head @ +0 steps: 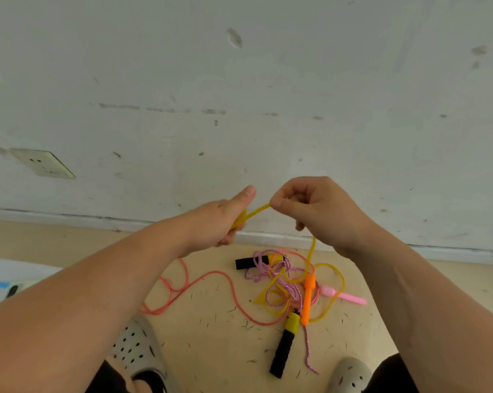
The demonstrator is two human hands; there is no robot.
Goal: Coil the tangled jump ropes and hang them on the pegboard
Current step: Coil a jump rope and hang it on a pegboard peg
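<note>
Head view: my left hand (222, 219) clasps the yellow rope (259, 209) and my right hand (313, 211) pinches it just beside. The span runs sideways between them, slack dropping below the right hand to the tangle (279, 282) on the floor (211, 327).

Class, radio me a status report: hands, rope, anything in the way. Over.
Left hand grips yellow rope, right hand pinches it. Tail drops into floor tangle. Purple rope, pink rope snarled through it.

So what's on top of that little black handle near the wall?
Loops of the purple cord lie across the black handle near one end. The bit of handle right beneath them is covered, so it cannot be seen.
</note>
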